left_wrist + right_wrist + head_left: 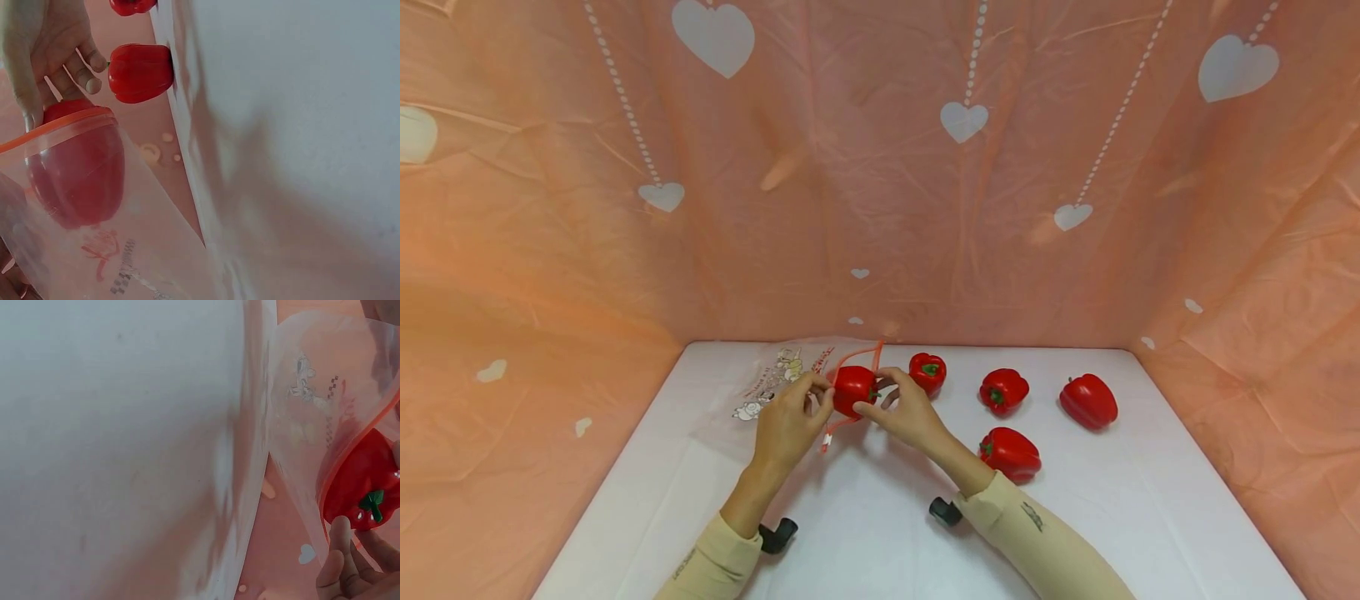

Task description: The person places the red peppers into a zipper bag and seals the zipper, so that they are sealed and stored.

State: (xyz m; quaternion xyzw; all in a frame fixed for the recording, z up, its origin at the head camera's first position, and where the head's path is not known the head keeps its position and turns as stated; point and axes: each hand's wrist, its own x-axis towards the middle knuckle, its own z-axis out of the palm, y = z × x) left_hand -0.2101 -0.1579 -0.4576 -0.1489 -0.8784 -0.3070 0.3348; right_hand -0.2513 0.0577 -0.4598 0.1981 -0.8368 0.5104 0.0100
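Near the far edge of the surface [880,533], I have the left hand [790,423] pinching the clear bag's [165,234] orange rim [65,127], seemingly to keep its mouth apart; the right hand's [916,417] fingers grip the red pepper [853,390], partly inside, by its stem end, probably leaving the blunt end clear.

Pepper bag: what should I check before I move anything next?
1. Bag mouth open: ok, its orange rim goes around the pepper.
2. Left hand on the bag: ok, it pinches near the rim.
3. Right hand on the pepper: ok, fingers at the stem end.
4. Pepper all inside: not ok, the stem end pokes out.
5. Other peppers on the table: ok, four.
6. Bag free of holes: cannot tell.
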